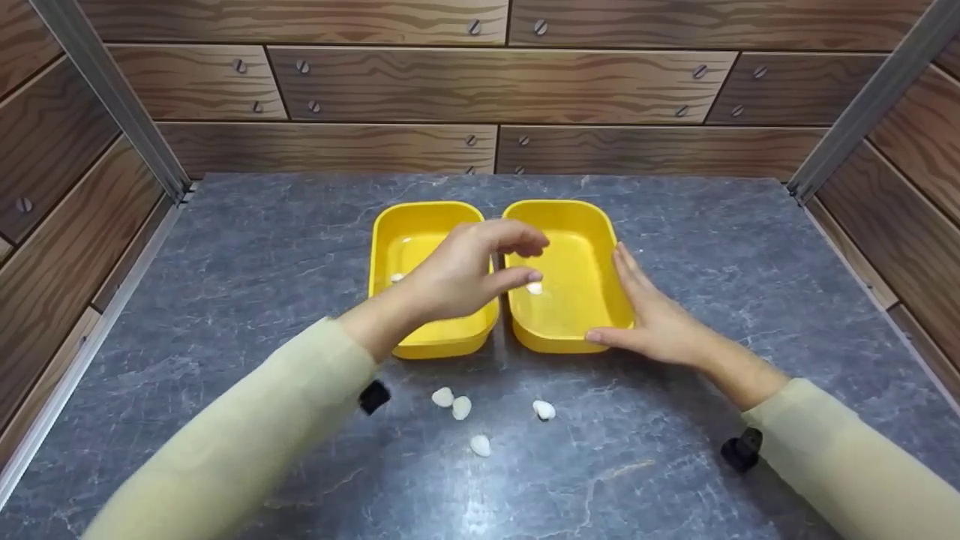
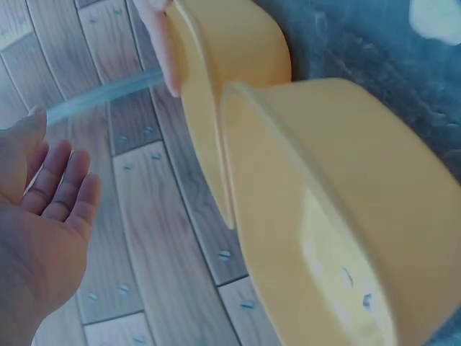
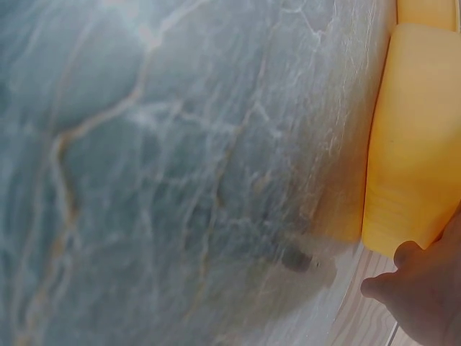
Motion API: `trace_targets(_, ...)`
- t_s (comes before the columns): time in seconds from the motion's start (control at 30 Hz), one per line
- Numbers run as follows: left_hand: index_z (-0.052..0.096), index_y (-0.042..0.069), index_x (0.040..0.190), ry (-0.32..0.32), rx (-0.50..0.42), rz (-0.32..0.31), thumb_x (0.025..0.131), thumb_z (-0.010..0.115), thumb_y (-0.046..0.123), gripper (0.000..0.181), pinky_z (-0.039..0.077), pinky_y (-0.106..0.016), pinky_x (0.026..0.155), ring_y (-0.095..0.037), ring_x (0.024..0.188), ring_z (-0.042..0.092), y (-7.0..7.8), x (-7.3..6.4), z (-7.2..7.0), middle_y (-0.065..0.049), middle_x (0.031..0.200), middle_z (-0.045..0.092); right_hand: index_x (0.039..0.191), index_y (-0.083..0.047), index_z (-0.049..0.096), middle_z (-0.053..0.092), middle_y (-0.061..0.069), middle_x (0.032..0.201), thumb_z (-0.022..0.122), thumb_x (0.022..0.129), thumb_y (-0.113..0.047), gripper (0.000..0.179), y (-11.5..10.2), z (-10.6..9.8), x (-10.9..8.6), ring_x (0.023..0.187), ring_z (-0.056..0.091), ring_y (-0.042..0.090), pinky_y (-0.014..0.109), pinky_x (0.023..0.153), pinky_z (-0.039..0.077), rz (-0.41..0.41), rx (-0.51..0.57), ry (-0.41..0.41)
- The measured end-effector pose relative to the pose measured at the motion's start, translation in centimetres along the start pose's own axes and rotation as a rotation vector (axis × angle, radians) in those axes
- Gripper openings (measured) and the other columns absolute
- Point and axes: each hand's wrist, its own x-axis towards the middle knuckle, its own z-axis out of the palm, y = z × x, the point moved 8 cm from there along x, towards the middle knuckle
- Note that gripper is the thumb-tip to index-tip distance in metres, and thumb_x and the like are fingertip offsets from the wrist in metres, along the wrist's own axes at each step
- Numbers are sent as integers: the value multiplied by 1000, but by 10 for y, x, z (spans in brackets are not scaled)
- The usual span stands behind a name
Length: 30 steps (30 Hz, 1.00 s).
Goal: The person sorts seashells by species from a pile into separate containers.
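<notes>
Two yellow plastic bins stand side by side, a left bin point(image 1: 442, 349) and a right bin point(image 1: 559, 345). My left hand point(image 1: 472, 270) hangs over their adjoining edges, thumb and fingers apart; in the left wrist view that hand point(image 2: 50, 223) shows a bare palm with nothing in it. A small white seashell point(image 1: 534, 288) shows just below the thumb tip, against the right bin's interior. My right hand point(image 1: 664, 322) rests against the right bin's outer corner, fingers straight along its side and thumb at the front rim. Another white shell point(image 1: 397, 277) lies in the left bin, partly hidden by the left arm.
Several white seashells lie on the dark marbled tabletop point(image 1: 300, 465) in front of the bins: a touching pair point(image 1: 452, 403), a nearer shell point(image 1: 480, 445) and one farther right point(image 1: 544, 409). Wood-patterned panels point(image 1: 495, 82) enclose the table at the back and sides.
</notes>
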Motion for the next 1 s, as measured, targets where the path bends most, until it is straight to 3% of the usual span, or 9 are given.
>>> trace_targets(0.23, 71, 4, 130, -9, -5, 136, 101, 76, 16, 32, 53, -31, 103, -16, 111, 68, 22, -43, -3, -4, 123, 74, 170, -10, -8, -17, 6, 176, 79, 90, -61, 128, 0, 0, 0, 159, 7, 48, 69, 124, 14, -1, -10, 2)
trace_targets(0.37, 71, 3, 128, -3, -22, 158, 99, 78, 16, 32, 54, -33, 103, -18, 113, 68, 24, -66, -6, -5, 122, 75, 169, -9, -8, -16, 6, 176, 79, 90, -60, 128, 0, 0, 0, 159, 7, 48, 69, 123, 14, -9, -15, 6)
trace_targets(0.63, 73, 6, 125, -21, -73, 105, 97, 80, 18, 31, 55, -35, 104, -15, 116, 69, 13, -105, -3, -1, 123, 75, 169, -10, -8, -17, 6, 176, 79, 90, -61, 128, 0, 0, 0, 159, 7, 50, 70, 122, 15, -3, -9, 10)
trace_targets(0.87, 73, 11, 128, -62, -82, -35, 98, 79, 20, 32, 54, -37, 105, -14, 117, 68, -18, -132, 10, 1, 123, 75, 169, -8, -7, -16, 9, 176, 79, 90, -59, 128, 0, 0, 2, 158, 7, 50, 69, 123, 14, -18, -21, 16)
trace_targets(1.0, 73, 10, 128, -74, -70, -71, 98, 80, 20, 33, 55, -37, 103, -15, 114, 69, -35, -144, 20, -2, 123, 76, 169, -7, -7, -16, 9, 176, 79, 90, -59, 128, 0, 0, 2, 159, 7, 50, 69, 123, 14, -21, -24, 14)
